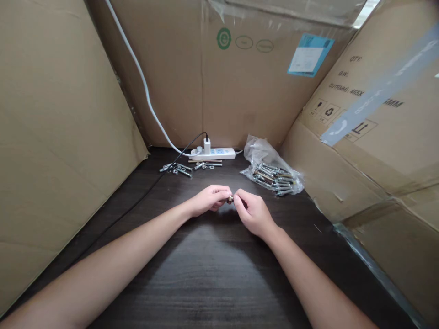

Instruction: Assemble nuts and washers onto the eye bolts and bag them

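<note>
My left hand and my right hand meet above the middle of the dark table. Between their fingertips is a small shiny metal fastener, partly brass-coloured. Both hands are closed in a pinch on it, the left from its left side and the right from its right side. Fingers cover most of the piece, so I cannot tell whether it is a nut alone or a nut on a bolt. Beyond my left hand lie several loose bolts with washers and nuts among them.
A clear plastic bag full of bolts lies at the back right. Behind the loose bolts is a white power strip with a charger. A black cable crosses the table's left side. Cardboard boxes wall three sides.
</note>
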`<state>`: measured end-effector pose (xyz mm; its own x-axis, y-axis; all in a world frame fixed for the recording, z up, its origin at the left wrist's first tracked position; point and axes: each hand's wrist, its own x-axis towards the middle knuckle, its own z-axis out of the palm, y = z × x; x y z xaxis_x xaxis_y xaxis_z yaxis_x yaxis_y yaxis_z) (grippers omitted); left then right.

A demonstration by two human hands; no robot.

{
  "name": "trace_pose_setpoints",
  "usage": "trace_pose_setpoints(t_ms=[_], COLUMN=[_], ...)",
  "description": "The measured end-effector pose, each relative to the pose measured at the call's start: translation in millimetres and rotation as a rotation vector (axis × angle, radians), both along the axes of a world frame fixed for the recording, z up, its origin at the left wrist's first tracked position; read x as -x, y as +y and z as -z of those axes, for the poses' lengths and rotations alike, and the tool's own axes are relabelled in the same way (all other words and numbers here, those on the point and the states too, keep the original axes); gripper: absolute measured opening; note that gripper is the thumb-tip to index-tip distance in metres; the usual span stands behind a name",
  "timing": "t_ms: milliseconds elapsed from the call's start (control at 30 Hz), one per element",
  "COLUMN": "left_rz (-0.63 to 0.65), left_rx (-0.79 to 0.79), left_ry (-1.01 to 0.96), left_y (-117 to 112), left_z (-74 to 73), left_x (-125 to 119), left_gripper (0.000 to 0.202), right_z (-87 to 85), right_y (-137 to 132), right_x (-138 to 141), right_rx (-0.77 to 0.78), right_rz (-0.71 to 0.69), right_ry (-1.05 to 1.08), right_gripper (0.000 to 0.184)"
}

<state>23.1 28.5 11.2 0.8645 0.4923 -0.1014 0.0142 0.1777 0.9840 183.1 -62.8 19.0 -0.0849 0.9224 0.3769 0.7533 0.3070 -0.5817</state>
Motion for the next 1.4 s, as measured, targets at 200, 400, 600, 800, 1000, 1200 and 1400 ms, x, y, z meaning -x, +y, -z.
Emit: trace_pose_setpoints(t_ms=[200, 400, 600, 800, 1000, 1200, 1400], left_rz=[0.030, 0.028, 0.017, 0.000, 0.024, 0.011, -0.002], left_rx=[0.023, 0.014, -0.023, -0.027, 0.016, 0.008, -0.028], left_ry=[-0.020, -0.017, 0.002, 0.007, -0.013, -0.003, 0.011], left_y=[0.3, -0.9, -1.6, -0.5, 0.4, -1.3, -2.8], left_z=[0.7, -1.8, -3.1, -0.1, 0.6, -2.6, -4.2], left_x=[0.6, 0.4, -0.2, -1.0, 0.2, 0.3, -1.0], left_gripper=[0.029, 0.029, 0.033, 0.035, 0.030, 0.033, 0.036], right_z=[-1.8, -1.2, -1.4, -2.7, 1.2, -0.1, -4.2], right_y=[-1.1, -0.8, -0.8, -1.4, 0.0, 0.2, -2.1], right_x=[0.6, 1.0, 1.0, 1.8, 0.5, 0.1, 0.9], right_rx=[0.002, -0.032, -0.045, -0.017, -0.004, 0.015, -0.006], right_rz=[0.018, 0.045, 0.005, 0.004, 0.027, 0.027, 0.029], right_ry=[-0.021, 0.031, 0.058, 0.050, 0.012, -0.007, 0.005], right_gripper=[0.026, 0.015, 0.016, 0.017, 0.019, 0.021, 0.021])
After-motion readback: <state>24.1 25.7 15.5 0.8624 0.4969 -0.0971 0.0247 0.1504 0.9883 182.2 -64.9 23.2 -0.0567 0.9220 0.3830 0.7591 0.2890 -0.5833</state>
